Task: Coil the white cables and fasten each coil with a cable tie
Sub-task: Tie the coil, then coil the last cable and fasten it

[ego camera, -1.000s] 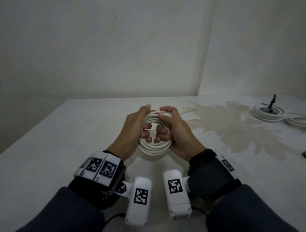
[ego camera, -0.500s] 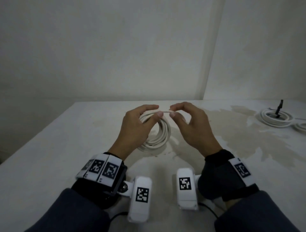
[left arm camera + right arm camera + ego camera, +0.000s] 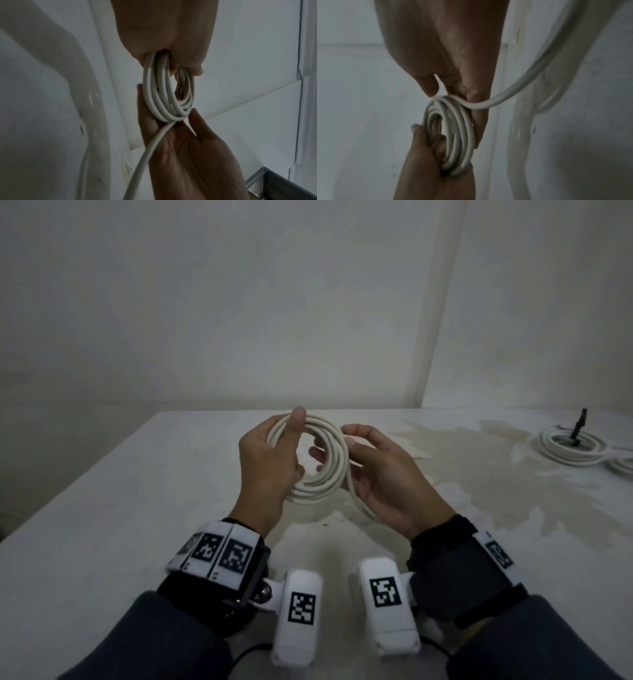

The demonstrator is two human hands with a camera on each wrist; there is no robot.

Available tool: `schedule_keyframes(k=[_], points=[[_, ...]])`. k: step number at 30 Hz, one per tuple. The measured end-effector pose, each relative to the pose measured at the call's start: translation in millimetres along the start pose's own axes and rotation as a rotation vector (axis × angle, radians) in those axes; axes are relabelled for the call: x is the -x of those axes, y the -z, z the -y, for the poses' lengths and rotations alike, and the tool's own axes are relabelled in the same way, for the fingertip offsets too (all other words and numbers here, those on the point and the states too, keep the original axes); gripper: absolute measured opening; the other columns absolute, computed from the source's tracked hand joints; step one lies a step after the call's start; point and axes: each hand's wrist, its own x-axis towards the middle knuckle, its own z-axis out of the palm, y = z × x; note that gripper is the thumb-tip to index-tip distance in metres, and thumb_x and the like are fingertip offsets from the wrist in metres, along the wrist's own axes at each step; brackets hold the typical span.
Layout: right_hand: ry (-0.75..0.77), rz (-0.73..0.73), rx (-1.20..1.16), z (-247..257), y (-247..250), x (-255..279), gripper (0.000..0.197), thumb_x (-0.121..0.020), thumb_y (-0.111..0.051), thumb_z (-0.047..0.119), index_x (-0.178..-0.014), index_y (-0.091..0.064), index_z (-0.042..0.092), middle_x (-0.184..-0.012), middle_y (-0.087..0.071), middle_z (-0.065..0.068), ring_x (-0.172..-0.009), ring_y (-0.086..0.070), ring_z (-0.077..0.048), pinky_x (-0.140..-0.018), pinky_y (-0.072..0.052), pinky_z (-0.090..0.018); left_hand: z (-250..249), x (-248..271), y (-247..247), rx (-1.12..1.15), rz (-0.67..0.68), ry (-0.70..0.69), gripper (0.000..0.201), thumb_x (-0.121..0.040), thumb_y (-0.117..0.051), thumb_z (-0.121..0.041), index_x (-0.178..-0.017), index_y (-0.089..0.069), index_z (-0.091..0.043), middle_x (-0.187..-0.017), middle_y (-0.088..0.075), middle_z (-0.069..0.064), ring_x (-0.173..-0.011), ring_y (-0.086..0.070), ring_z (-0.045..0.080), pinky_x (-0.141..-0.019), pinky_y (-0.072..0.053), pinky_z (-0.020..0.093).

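Note:
A white cable coil (image 3: 322, 463) of several loops is held up above the table (image 3: 137, 508), its opening facing me. My left hand (image 3: 270, 460) grips the coil's left side, with the thumb straight up across the loops. My right hand (image 3: 383, 474) pinches the coil's right edge, thumb in front and fingers behind. A loose strand (image 3: 352, 494) leaves the coil there and runs down along my right palm. In the left wrist view the coil (image 3: 168, 94) hangs from the left hand (image 3: 164, 33), and the strand (image 3: 149, 155) crosses the right hand (image 3: 188, 155). In the right wrist view the strand (image 3: 530, 81) curves away from the coil (image 3: 453, 135).
Another coiled white cable (image 3: 572, 446) lies at the far right with a black end (image 3: 579, 426) standing up in it, and a further coil (image 3: 625, 467) sits at the frame's edge. A brownish stain (image 3: 479, 474) covers the table's right half. Walls meet in a corner behind the table.
The right hand drew a strand out to the right, then came back to the coil's right edge. The coil now sits higher and faces me more squarely.

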Motion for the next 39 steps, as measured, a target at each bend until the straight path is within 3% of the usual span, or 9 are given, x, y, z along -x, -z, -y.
schedule_keyframes(k=[3, 7, 16, 20, 23, 26, 30, 34, 39], points=[[-0.124, 0.085, 0.014, -7.9, -7.2, 0.2, 0.04, -0.102, -0.036, 0.031, -0.117, -0.062, 0.003, -0.104, -0.07, -0.019, -0.094, -0.067, -0.03, -0.09, -0.052, -0.045, 2.5, 0.7, -1.0, -0.016, -0.04, -0.031, 0.028, -0.093, -0.058, -0.026, -0.068, -0.057, -0.014, -0.039, -0.044, -0.014, -0.035, -0.041, 0.002, -0.038, -0.036, 0.016], [-0.008, 0.049, 0.055, -18.1, -15.1, -1.9, 0.039, -0.101, -0.038, 0.03, -0.096, -0.062, -0.001, -0.069, -0.066, -0.01, -0.07, -0.063, -0.022, -0.079, -0.051, -0.035, 7.7, 4.3, -4.7, -0.016, -0.088, -0.029, 0.029, -0.094, -0.057, -0.026, -0.067, -0.056, -0.015, -0.041, -0.048, -0.017, -0.039, -0.047, 0.0, -0.041, -0.038, 0.014], [0.146, -0.149, 0.171, -23.4, 3.2, -11.4, 0.033, -0.102, -0.044, 0.027, -0.108, -0.063, 0.001, -0.063, -0.052, -0.001, -0.064, -0.06, -0.018, -0.069, -0.052, -0.028, 13.3, 6.3, -13.1, -0.096, 0.077, 0.027, 0.03, -0.099, -0.044, -0.037, -0.079, -0.059, -0.02, -0.059, -0.049, -0.01, -0.048, -0.045, 0.001, -0.05, -0.041, 0.015], [0.171, -0.194, 0.15, -20.5, 11.0, -14.4, 0.034, -0.101, -0.045, 0.026, -0.107, -0.061, -0.004, -0.061, -0.052, -0.002, -0.076, -0.06, -0.029, -0.081, -0.053, -0.037, 8.5, 8.0, -15.9, -0.09, 0.199, 0.027, 0.025, -0.101, -0.041, -0.031, -0.098, -0.06, -0.015, -0.073, -0.054, -0.003, -0.055, -0.055, 0.005, -0.056, -0.048, 0.019], [0.189, -0.259, 0.088, -15.0, 13.3, -15.1, 0.031, -0.102, -0.044, 0.025, -0.095, -0.061, 0.0, -0.057, -0.054, -0.001, -0.064, -0.062, -0.019, -0.075, -0.055, -0.035, 11.8, 6.9, -18.1, -0.087, 0.243, 0.021, 0.029, -0.101, -0.04, -0.03, -0.124, -0.05, -0.018, -0.094, -0.063, -0.004, -0.08, -0.063, 0.008, -0.078, -0.051, 0.023], [0.214, -0.391, -0.047, -6.5, 23.0, -16.7, 0.028, -0.102, -0.042, 0.025, -0.093, -0.061, 0.006, -0.053, -0.052, 0.001, -0.053, -0.055, -0.011, -0.057, -0.05, -0.025, 17.9, 2.4, -9.5, -0.127, 0.275, 0.041, 0.022, -0.102, -0.039, -0.021, -0.121, -0.049, -0.018, -0.108, -0.058, -0.005, -0.104, -0.058, 0.012, -0.091, -0.047, 0.022], [0.231, -0.541, -0.258, 1.5, 38.1, -17.0, 0.029, -0.102, -0.042, 0.028, -0.091, -0.057, 0.007, -0.05, -0.054, -0.001, -0.047, -0.054, -0.012, -0.06, -0.05, -0.03, 15.1, 5.9, 4.6, -0.342, 0.639, 0.062, 0.044, -0.089, -0.049, 0.012, -0.117, -0.048, -0.023, -0.118, -0.053, 0.006, -0.09, -0.065, 0.017, -0.077, -0.053, 0.023], [0.221, -0.586, -0.355, -1.1, 34.3, -16.2, 0.033, -0.103, -0.04, 0.03, -0.089, -0.055, 0.004, -0.063, -0.054, -0.006, -0.05, -0.057, -0.015, -0.053, -0.054, -0.026, 10.6, 14.0, 0.9, -0.336, 1.021, 0.135, 0.072, -0.077, -0.059, 0.019, -0.119, -0.056, -0.039, -0.129, -0.046, 0.006, -0.095, -0.064, 0.021, -0.087, -0.054, 0.04], [0.106, -0.507, -0.358, -13.4, 28.6, -18.6, 0.035, -0.101, -0.042, 0.036, -0.093, -0.053, 0.004, -0.072, -0.052, -0.008, -0.067, -0.056, -0.021, -0.063, -0.058, -0.033, 20.5, 12.0, -2.8, -0.361, 0.948, 0.028, 0.053, -0.071, -0.074, 0.012, -0.108, -0.07, -0.026, -0.12, -0.061, 0.007, -0.098, -0.063, 0.029, -0.084, -0.057, 0.037]])
